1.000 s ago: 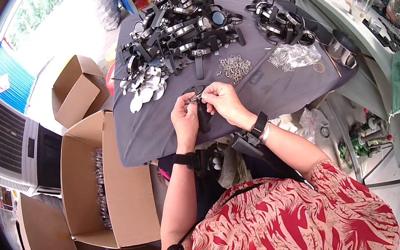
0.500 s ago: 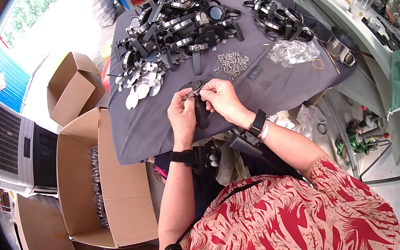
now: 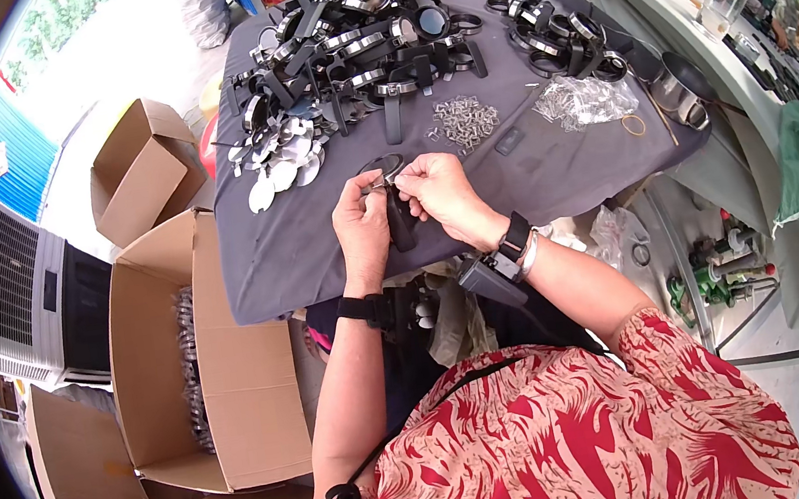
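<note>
A black ring with a flat black handle (image 3: 401,227) is in front of me near the table's front edge, its ring away from me and its handle toward me. My left hand (image 3: 361,222) pinches the left side where ring and handle meet. On the right side, my right hand (image 3: 439,190) has its thumb and fingers pressed together at the same joint. Whatever small part those right fingers hold is hidden. Close by lie a pile of small metal clips (image 3: 466,124) and a small dark flat piece (image 3: 510,141) on the grey tablecloth (image 3: 318,245).
A large heap of black handled rings with metal bands (image 3: 363,47) covers the far table; a smaller heap (image 3: 558,37) lies right. Silvery discs (image 3: 283,169) lie left, screws in a clear bag (image 3: 597,102) right. An open cardboard box (image 3: 254,370) stands left of the table.
Both hands stay at the joint of the ring and handle, with only slight finger movement. The whole view has shifted a little.
</note>
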`<state>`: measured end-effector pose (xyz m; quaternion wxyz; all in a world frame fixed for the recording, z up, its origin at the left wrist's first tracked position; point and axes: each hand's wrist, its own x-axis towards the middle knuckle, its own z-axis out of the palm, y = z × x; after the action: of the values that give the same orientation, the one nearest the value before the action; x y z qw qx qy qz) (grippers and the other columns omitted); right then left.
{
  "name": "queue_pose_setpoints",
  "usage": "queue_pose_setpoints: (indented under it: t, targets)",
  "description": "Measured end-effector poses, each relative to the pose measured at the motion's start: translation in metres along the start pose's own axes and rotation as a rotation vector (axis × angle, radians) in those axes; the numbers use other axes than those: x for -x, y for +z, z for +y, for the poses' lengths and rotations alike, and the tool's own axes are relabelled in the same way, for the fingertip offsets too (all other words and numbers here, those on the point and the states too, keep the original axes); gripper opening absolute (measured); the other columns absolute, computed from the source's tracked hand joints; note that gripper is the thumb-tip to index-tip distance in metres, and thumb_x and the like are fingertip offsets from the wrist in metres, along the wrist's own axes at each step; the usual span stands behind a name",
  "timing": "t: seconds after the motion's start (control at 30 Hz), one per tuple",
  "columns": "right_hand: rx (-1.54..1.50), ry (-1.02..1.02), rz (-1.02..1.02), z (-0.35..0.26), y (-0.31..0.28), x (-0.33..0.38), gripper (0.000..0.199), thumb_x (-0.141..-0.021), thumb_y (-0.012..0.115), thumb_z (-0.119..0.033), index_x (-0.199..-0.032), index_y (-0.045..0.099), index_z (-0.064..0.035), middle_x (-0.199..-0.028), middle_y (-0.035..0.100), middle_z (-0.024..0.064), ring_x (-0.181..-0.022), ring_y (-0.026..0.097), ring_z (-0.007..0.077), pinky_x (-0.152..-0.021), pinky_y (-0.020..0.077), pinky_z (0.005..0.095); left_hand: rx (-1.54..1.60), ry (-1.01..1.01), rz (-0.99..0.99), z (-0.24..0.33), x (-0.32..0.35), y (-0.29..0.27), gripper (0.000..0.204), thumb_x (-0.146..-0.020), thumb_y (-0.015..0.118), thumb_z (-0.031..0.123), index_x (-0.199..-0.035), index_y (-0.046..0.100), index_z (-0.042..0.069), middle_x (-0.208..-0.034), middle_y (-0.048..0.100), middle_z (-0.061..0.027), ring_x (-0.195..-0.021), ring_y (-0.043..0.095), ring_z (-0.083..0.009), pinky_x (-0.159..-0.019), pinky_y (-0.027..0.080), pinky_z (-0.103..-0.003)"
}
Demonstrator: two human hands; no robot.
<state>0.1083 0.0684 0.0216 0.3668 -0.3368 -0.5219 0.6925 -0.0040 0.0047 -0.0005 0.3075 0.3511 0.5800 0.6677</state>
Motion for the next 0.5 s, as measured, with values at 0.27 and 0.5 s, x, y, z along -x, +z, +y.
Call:
queue_pose_setpoints:
  t: [0.27,0.5]
  targets:
    - [0.272,-0.201,-0.071,0.019,0.011,-0.012,0.010,-0.086,0.060,-0.006,-0.080,0.061,0.0016,-0.062,0.059,0.0025,-0.049,0.056,0.0086,-0.043,0.0435,0.0248,-0.011,0.149,0.018,-0.017,-0.001,-0.019,0.015,-0.090,0.051,-0.002,-0.102,0.060,-0.002,-0.082,0.059,0.0010,-0.070,0.051,-0.0029,-0.061,0.041,-0.018]
    - [0.680,-0.712,-0.078,0.003,-0.019,-0.010,0.005,-0.079,0.064,-0.005,-0.075,0.063,-0.0019,-0.072,0.055,0.0042,-0.066,0.058,0.0155,-0.058,0.0463,0.0303,0.155,0.136,-0.111,-0.007,0.003,-0.004,0.017,-0.090,0.048,-0.002,-0.101,0.060,-0.001,-0.088,0.061,-0.0010,-0.076,0.056,-0.0066,-0.068,0.044,-0.019]
